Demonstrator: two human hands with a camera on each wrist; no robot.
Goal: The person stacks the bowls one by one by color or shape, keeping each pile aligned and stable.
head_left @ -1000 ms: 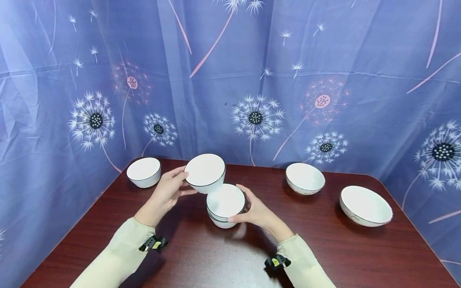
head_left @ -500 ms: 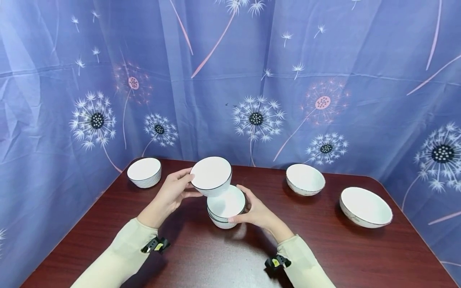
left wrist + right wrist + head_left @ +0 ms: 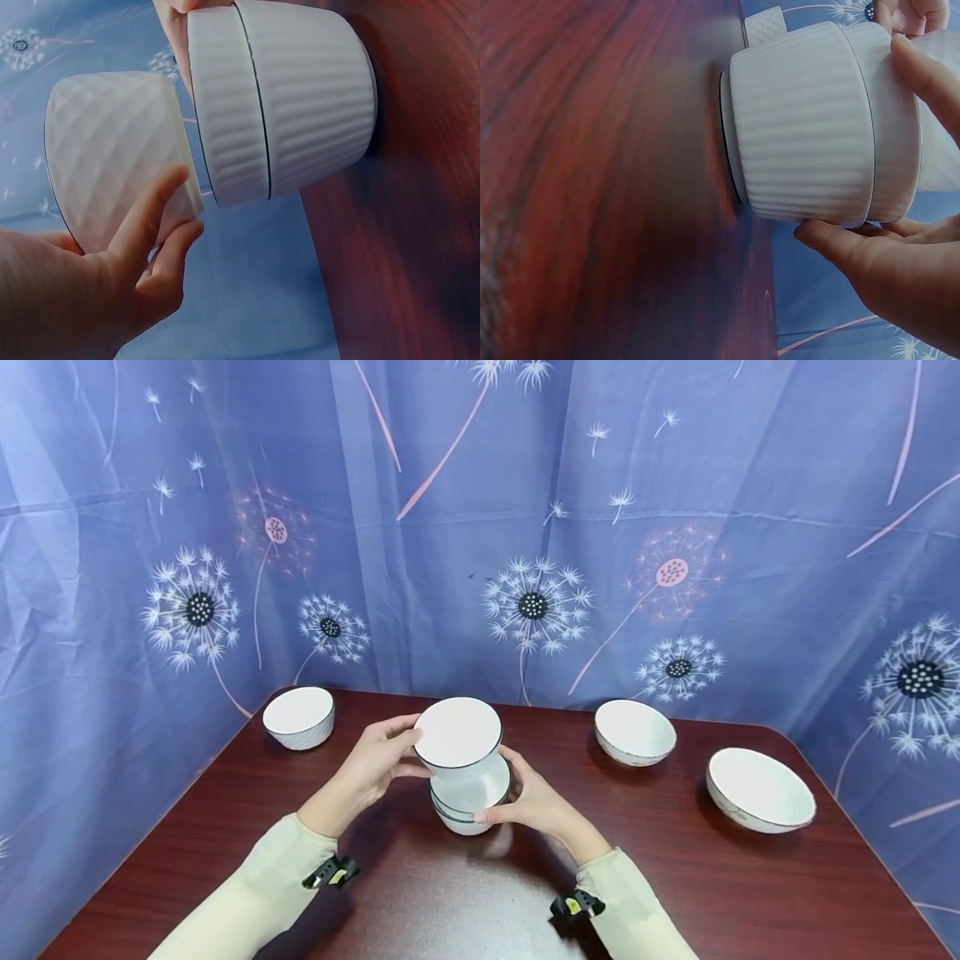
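Note:
My left hand grips a white bowl with a dark rim, thumb at the rim and fingers beneath. In the left wrist view this bowl shows a diamond-patterned outside, and a narrow gap separates it from two nested bowls with ribbed sides. That stack stands upright on the table, partly covered in the head view by the bowl above. My right hand holds the stack from the right, thumb on the near side and fingers round the far side, as the right wrist view of the ribbed bowls confirms.
On the dark red wooden table, another white textured bowl stands at the back left. Two white bowls with patterned outsides, one smaller and one wider, stand at the right. A blue dandelion-print curtain hangs behind the table.
My left hand has carried its bowl to the right and slightly down in view, so it now sits over the stack. The right hand and the stack have stayed in place.

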